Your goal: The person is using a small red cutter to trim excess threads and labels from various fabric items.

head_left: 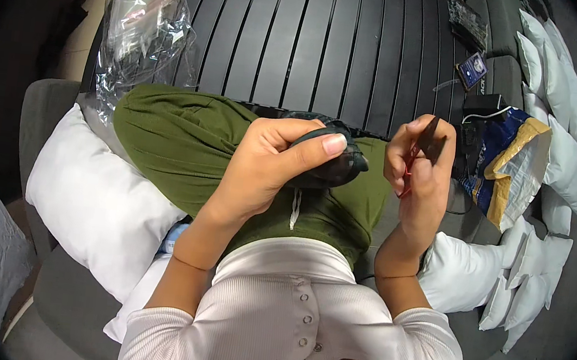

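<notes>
Over my lap, my left hand [262, 160] pinches a bunched piece of dark, nearly black fabric [337, 171] between thumb and fingers. The cloth hangs in front of my green trousers [174, 133], and part of it lies behind the hand. To its right, my right hand [425, 180] is raised and closed around small scissors [433, 142] with red handles. Their dark blades point away from me and stand slightly apart. A gap separates the blades from the fabric.
Ahead lies a black slatted table [268, 37], with clear plastic bags [139, 24] at its left. White cushions [94, 188] sit at my left; several more [561, 124] line the right. A blue and yellow plastic bag [512, 161] lies on the right, near a small dark box [486, 104].
</notes>
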{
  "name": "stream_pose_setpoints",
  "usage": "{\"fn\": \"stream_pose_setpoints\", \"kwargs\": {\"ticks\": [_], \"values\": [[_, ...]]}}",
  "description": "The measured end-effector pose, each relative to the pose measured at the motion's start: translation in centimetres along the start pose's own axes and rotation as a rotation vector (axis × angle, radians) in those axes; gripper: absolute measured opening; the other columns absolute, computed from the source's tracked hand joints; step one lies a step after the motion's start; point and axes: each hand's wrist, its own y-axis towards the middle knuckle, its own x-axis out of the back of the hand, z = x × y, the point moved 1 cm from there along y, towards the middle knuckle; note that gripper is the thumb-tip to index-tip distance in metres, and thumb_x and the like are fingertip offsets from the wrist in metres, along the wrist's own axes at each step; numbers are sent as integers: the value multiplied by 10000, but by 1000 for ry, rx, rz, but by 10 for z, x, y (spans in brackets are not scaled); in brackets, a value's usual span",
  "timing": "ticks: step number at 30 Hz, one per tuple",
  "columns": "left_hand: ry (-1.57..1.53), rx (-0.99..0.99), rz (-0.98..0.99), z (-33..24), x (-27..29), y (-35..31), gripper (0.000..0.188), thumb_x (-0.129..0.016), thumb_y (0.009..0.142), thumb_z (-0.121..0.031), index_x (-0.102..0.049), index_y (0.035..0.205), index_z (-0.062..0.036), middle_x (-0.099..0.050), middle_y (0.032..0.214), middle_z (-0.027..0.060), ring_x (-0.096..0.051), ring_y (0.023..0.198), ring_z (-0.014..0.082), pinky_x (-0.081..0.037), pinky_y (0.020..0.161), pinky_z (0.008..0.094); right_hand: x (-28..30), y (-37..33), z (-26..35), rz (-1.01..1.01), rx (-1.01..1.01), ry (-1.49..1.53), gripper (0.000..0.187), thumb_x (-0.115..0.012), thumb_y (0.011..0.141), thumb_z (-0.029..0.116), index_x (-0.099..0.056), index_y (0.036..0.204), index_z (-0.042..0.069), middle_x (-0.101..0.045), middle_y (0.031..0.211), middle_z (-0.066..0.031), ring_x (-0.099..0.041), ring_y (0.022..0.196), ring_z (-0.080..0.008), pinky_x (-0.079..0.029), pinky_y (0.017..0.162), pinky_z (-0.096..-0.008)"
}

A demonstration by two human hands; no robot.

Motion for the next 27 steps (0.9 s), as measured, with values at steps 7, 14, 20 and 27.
{"fn": "stream_pose_setpoints", "kwargs": {"ticks": [7,14,20,27], "values": [[40,-44,-88,0,-2,1,184,-577,821,-144,-628,801,32,-596,729,11,-520,684,41,-419,635,185,-5,-2,0,13,61,-371,438,-562,767,124,-394,1145,-21,-495,952,-80,-429,702,-90,-347,632,-194],[-133,-38,-84,-2,-3,1,210,-497,873,-198,-528,842,8,-584,668,83,-559,536,105,-449,531,203,-4,-1,5,55,90,-226,396,-626,744,113,-509,1094,-30,-563,1016,-106,-540,887,-145,-409,790,-240],[-138,-57,-22,-4,-4,0,222,-485,881,-207,-518,817,3,-580,656,92,-442,421,66,-373,423,175,1,-3,6,85,-17,-437,378,-734,632,105,-565,942,-27,-588,851,-64,-519,674,-80,-418,614,-184],[-113,5,-8,-4,-3,0,214,-488,880,-210,-522,795,-17,-562,627,60,-418,429,40,-352,422,159,-1,0,0,68,174,-473,450,-800,531,144,-568,881,-19,-540,748,-28,-425,554,-50,-335,490,-170]]}}
